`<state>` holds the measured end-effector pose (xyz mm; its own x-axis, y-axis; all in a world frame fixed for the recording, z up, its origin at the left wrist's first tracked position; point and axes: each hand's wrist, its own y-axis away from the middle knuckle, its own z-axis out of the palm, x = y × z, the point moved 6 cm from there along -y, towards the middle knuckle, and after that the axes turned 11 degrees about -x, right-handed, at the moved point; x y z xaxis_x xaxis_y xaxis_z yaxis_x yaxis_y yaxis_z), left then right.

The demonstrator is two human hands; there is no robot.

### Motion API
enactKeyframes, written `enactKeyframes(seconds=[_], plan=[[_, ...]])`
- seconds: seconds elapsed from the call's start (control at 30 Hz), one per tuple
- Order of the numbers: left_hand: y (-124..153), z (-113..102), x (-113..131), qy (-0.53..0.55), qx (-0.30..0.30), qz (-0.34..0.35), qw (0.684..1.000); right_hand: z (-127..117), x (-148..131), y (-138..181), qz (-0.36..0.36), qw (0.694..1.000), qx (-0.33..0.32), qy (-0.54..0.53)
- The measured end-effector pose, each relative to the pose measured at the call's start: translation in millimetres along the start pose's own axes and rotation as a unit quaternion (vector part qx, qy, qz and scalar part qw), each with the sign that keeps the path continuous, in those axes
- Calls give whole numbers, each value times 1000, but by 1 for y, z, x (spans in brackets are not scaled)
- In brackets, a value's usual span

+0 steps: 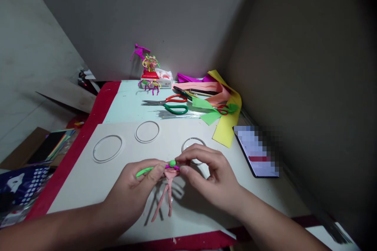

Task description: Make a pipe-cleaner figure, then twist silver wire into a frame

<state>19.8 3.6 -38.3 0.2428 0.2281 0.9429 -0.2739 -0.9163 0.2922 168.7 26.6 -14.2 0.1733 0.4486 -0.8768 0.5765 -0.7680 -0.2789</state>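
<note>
A light, pliable pink-and-green craft figure [169,182] is gripped at its neck by the fingers [184,160] of the left hand [132,184] and right hand [209,176]; thin legs [161,204] judged too flimsy for holding.

The board [76,188] up front, a small figure [168,182] just above it, three rings [147,121] on it, scissors [176,108] behind, a device [257,151] off right!

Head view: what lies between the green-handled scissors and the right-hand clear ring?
In the head view, thin silver wires lie just below the green-handled scissors, then a stretch of white board up to the clear ring.
</note>
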Motion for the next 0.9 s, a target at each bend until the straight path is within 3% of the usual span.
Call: enactKeyframes(seconds=[0.37, 0.6, 0.73, 0.9], plan=[[3, 0, 0, 65, -4, 29, 997, 3, 7, 0, 32, 999, -11, -27], [2, 7, -7, 165, -41, -7, 985, 2, 12, 0, 40, 999, -2, -28], [2, 7, -7, 177, -31, -28, 983, 0, 11, -1, 43, 999, 6, -24], [1, 10, -5, 175, -77, -31, 981, -1, 10, -2, 41, 999, 11, -14]])
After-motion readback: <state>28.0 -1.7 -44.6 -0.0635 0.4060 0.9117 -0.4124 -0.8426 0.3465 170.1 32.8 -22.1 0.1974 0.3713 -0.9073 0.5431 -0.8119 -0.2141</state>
